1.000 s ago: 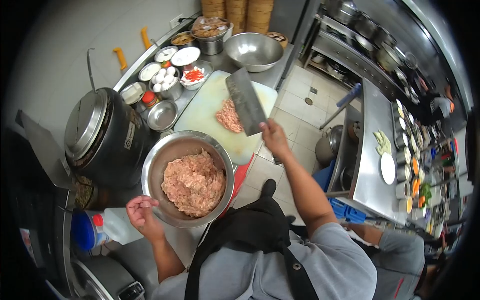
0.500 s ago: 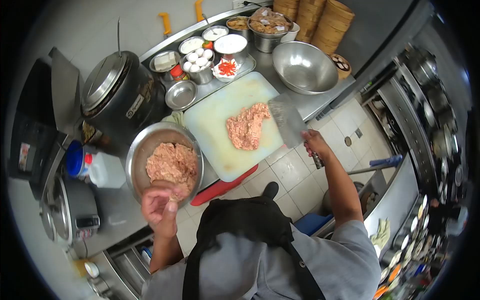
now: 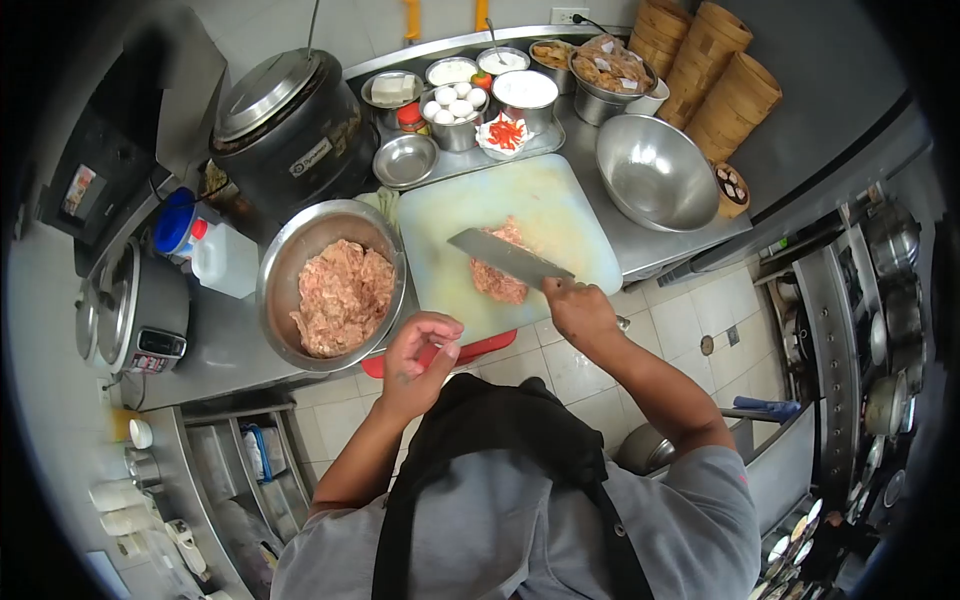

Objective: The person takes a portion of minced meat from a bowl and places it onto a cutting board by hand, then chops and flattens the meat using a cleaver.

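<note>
My right hand [image 3: 582, 316] is closed round the handle of a broad cleaver [image 3: 508, 257]. The blade lies across a mound of minced meat [image 3: 498, 285] and hides its middle. Under the mound is a white cutting board [image 3: 440, 215]. Just off the board's near left corner, my left hand [image 3: 425, 352] holds nothing, its fingers loosely curved and the thumb apart. Left of the board stands a steel bowl [image 3: 275, 325] with a larger heap of minced meat [image 3: 345, 298] in it.
Behind the board, a tray [image 3: 548, 143] carries white eggs [image 3: 455, 103], sliced red pepper [image 3: 507, 132] and several steel containers. A large steel bowl [image 3: 660, 170] stands at the right, near stacked bamboo steamers [image 3: 735, 105]. A black cooker [image 3: 290, 130] and white jug [image 3: 223, 260] are at left.
My right hand has brought the cleaver left, from beside the board to over the meat. My left hand has moved right, away from the bowl. The view has shifted.
</note>
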The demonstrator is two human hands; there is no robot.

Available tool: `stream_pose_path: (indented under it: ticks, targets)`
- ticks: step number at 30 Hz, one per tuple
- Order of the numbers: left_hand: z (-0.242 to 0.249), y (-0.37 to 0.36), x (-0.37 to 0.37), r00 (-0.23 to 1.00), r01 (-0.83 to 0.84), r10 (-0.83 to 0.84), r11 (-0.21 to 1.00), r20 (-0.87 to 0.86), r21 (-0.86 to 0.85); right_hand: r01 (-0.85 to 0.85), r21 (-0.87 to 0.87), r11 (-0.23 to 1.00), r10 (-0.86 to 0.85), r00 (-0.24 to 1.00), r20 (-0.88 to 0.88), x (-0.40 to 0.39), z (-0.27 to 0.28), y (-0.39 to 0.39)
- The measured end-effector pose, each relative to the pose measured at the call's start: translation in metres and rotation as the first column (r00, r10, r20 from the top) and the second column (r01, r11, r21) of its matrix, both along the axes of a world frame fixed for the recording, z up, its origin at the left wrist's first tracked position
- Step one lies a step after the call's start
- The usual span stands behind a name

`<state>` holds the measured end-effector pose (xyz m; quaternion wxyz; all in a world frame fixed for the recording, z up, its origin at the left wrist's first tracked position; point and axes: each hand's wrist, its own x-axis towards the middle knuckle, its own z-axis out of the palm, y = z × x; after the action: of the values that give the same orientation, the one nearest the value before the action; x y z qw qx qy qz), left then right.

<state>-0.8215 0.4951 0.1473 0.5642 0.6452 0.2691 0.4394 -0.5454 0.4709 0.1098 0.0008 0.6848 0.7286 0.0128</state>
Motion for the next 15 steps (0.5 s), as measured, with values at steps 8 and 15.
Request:
stream_pose_path:
  ticks: [8,15]
  targets:
    - [-0.054,0.014,0.015,0.996,-0.062,0.05,0.984,-0.076,-0.168,0.253,0.011,0.967,-0.235,0.912,-0.337,0.01,0.052,-0.008]
    - [-0.083,0.046,0.062,0.94,-0.226,0.216,0.974,-0.265,-0.01,0.304,-0.345,0.888,-0.443,0.363,-0.82,0.079,0.003,-0.005]
